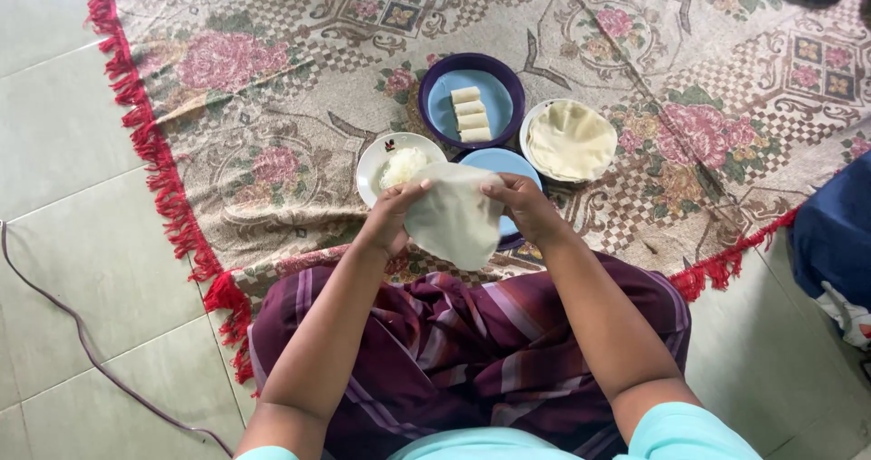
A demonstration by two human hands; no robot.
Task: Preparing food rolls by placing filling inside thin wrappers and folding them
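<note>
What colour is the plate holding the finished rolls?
The plate is light blue inside with a dark purple rim, seen best in the head view.

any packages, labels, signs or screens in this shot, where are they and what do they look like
No packages, signs or screens in view.
Small mark: on the far rim of the white plate by the left hand, tiny, red and dark; too small to tell more.
Everything else is bare dishes on the floral rug and a thin wrapper held in both hands.
</note>
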